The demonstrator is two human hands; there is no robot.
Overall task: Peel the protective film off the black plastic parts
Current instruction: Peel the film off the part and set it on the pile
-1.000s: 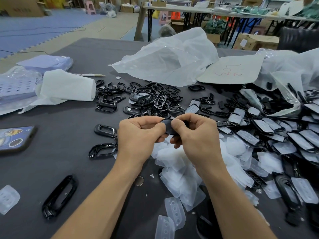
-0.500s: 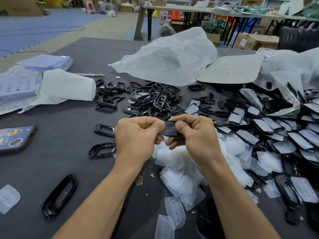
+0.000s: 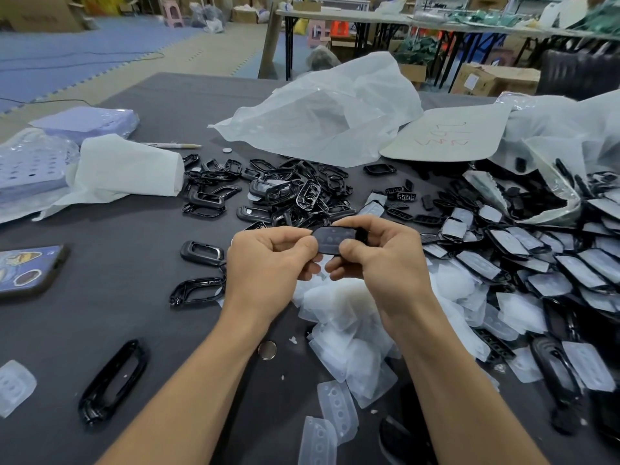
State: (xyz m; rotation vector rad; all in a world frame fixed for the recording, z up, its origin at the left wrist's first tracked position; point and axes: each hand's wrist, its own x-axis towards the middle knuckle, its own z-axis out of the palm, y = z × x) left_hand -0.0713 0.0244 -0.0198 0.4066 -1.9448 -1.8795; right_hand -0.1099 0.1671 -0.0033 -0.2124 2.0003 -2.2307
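Big work room, with a dark grey surface (image 3: 100, 330) up front. A white plastic bag (image 3: 322, 112) lies crumpled at the back of it. On the right sits a heap of black parts (image 3: 523, 263) with pale film still on them. A pile of peeled film (image 3: 349, 317) lies under the hands.

A second ago the thumbs hid almost all of the one black part (image 3: 335, 239). Now its flat face shows between them. It looks dull and grey, so I think its film is still on and the peel is only starting.

The left hand (image 3: 265, 266) pinches the left end with curled fingers. The right hand (image 3: 385, 263) pinches the right end. The part is held up above the film pile.
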